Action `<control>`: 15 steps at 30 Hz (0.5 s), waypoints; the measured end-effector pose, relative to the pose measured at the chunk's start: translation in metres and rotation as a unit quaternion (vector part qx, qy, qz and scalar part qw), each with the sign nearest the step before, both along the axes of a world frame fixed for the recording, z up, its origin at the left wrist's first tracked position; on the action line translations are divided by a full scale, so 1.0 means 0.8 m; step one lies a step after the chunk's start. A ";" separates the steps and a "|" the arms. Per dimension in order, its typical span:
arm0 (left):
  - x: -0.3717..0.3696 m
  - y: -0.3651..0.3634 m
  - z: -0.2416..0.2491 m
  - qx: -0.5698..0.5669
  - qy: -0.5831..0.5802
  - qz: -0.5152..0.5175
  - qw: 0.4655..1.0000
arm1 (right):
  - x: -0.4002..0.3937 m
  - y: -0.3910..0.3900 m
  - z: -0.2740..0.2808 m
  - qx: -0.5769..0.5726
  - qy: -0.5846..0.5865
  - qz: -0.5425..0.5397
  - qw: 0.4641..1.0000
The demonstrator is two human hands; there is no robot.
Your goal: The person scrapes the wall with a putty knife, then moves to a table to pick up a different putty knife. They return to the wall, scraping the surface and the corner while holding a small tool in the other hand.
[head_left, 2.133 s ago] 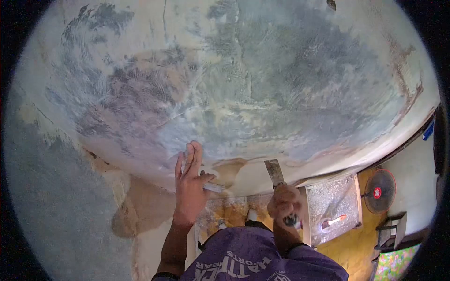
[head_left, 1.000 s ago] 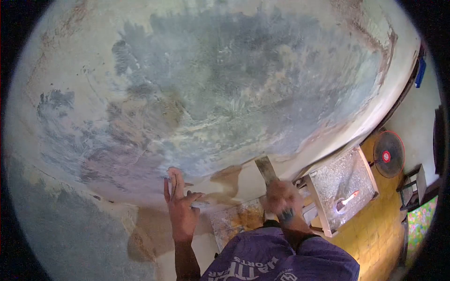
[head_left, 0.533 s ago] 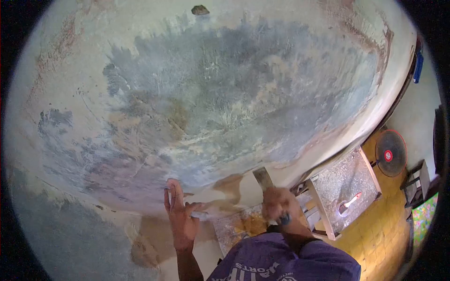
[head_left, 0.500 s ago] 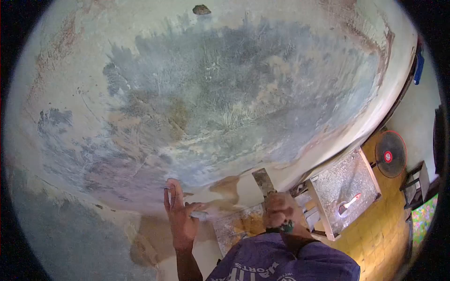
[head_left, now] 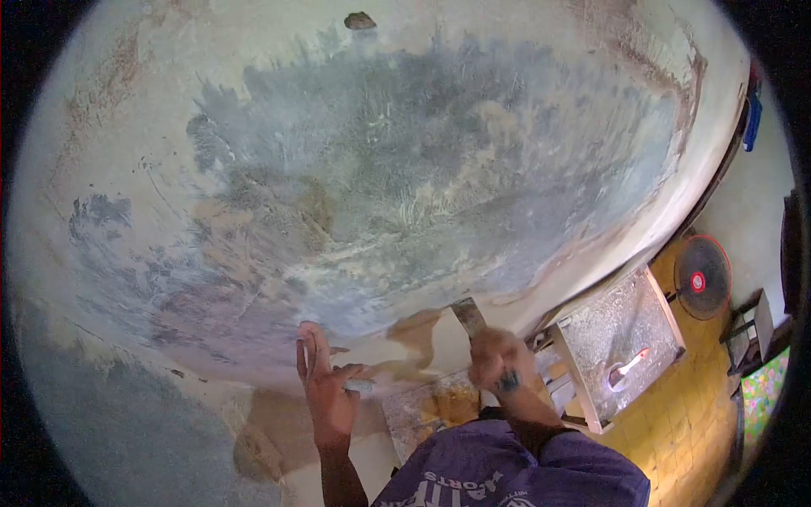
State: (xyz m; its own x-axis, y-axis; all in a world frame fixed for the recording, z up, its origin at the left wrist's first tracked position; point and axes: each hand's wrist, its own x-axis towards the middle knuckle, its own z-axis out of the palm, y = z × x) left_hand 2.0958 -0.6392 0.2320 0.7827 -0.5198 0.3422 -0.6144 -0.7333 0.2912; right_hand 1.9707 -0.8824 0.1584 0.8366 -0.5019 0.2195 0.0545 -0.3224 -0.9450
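Note:
Low against the wall [head_left: 397, 152], my left hand [head_left: 328, 397] has its index and middle fingers stretched up toward the patchy grey-white surface. A small pale flat piece [head_left: 359, 384] sticks out beneath its thumb, held in the hand; I cannot tell what it is. To the right, my right hand [head_left: 498, 359] wraps around a scraper [head_left: 468, 315]. Its flat metal blade points up and left, close to the wall's lower part, and the dark handle end shows below the fist.
A table [head_left: 583, 321] with a speckled top stands at the right, a brush [head_left: 634, 362] with a red-tipped handle lying on it. Beyond are a round fan [head_left: 703, 277] and a yellow tiled floor [head_left: 667, 422]. A dark hole [head_left: 360, 20] marks the wall's top.
My right hand has shifted slightly up and left, and the scraper's blade has moved with it. The left hand stays almost in place.

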 end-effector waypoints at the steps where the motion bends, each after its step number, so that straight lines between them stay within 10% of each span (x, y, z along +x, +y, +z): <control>1: -0.003 -0.001 0.005 -0.007 0.020 0.004 1.000 | -0.009 -0.003 0.000 -0.025 -0.007 0.004 1.000; 7: -0.011 -0.002 0.012 0.013 0.027 0.005 1.000 | -0.001 0.012 0.015 -0.114 0.240 -0.076 0.961; 10: -0.006 -0.004 0.015 -0.003 0.020 -0.001 1.000 | -0.011 -0.014 -0.011 0.030 0.059 0.077 0.995; 15: -0.014 -0.007 0.022 -0.010 0.039 0.006 0.999 | 0.025 0.015 0.030 -0.163 0.079 -0.124 0.975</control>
State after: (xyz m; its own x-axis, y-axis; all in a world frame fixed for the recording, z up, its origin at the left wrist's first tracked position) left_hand 2.0843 -0.6445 0.2495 0.8133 -0.5043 0.2902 -0.5807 -0.7342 0.3518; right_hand 1.9904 -0.8701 0.1823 0.7346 -0.6182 0.2795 -0.2020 -0.5926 -0.7798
